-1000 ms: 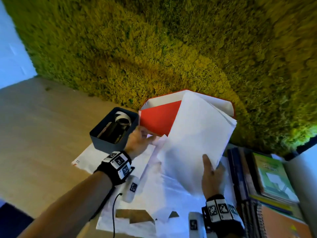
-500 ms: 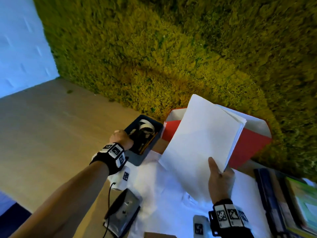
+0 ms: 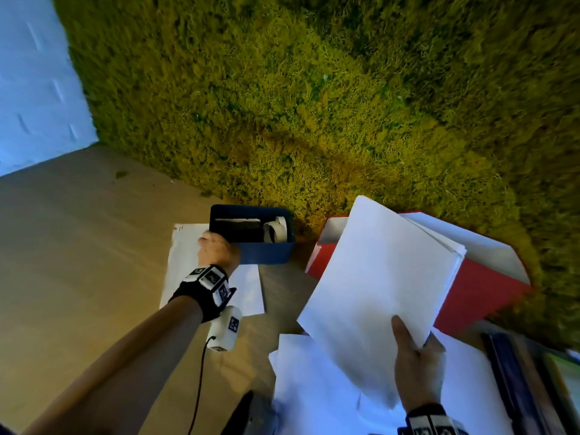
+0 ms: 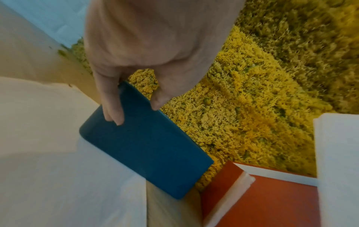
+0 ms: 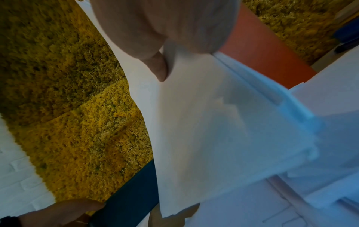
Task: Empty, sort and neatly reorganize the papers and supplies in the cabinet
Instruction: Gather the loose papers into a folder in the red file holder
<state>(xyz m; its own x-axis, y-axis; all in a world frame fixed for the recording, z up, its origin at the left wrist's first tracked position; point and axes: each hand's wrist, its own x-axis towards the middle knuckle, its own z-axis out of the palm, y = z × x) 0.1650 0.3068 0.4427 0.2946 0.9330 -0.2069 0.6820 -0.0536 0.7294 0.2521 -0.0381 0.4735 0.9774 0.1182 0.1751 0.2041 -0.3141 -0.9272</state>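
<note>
Your left hand [image 3: 217,250] grips the near-left corner of the dark blue bin [image 3: 253,238], fingers curled over its rim, while your right hand [image 3: 415,365] pinches a white paper stack [image 3: 379,288], thumb on top, right of that bin over the red folder [image 3: 480,291].

Warm light pools on the moss wall [image 3: 314,120]; edges bend, wrist views blurred, perhaps by motion.

My left hand [image 3: 218,251] dragged the blue bin [image 3: 252,238] leftward, now well apart from the red folder [image 3: 480,293].
</note>
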